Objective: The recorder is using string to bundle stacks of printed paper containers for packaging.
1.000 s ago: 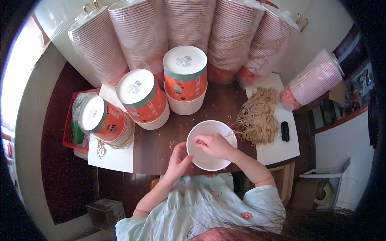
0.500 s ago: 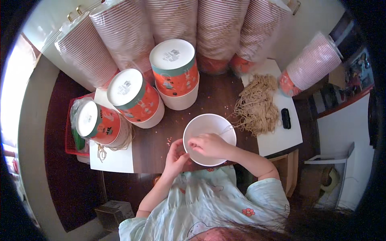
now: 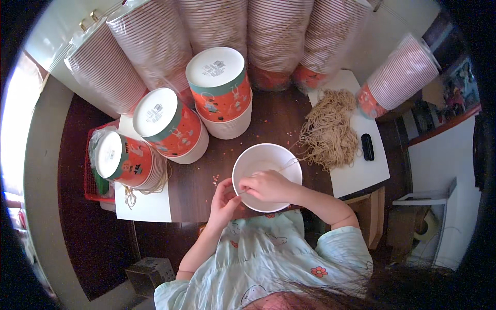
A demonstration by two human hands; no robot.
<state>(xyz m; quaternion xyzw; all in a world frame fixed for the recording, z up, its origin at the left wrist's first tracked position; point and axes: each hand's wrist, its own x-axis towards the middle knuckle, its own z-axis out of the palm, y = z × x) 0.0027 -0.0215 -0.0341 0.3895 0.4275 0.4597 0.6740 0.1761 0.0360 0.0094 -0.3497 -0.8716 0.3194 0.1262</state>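
A white-lined paper bucket (image 3: 263, 155) stands mouth up at the table's front edge. My left hand (image 3: 224, 201) is at its left side, with fingers curled against the outer wall and thumb by the rim. Over the mouth, my right hand (image 3: 264, 186) pinches a thin string close to the left rim; the fingertips partly hide it. Another length of string (image 3: 287, 164) runs across the bucket's right rim towards a tangled pile of tan string (image 3: 330, 132) on the right.
Upside-down stacks of orange and green buckets stand at left: one (image 3: 217, 90) farther back, one (image 3: 168, 126) in the middle, one (image 3: 129, 160) beside a red basket (image 3: 93, 175). Plastic-wrapped stacks (image 3: 279, 36) line the back. A black object (image 3: 367, 147) lies right of the string.
The view has shifted slightly. Both hands stay at the bucket's left rim, with the right hand's pinch almost unmoved.
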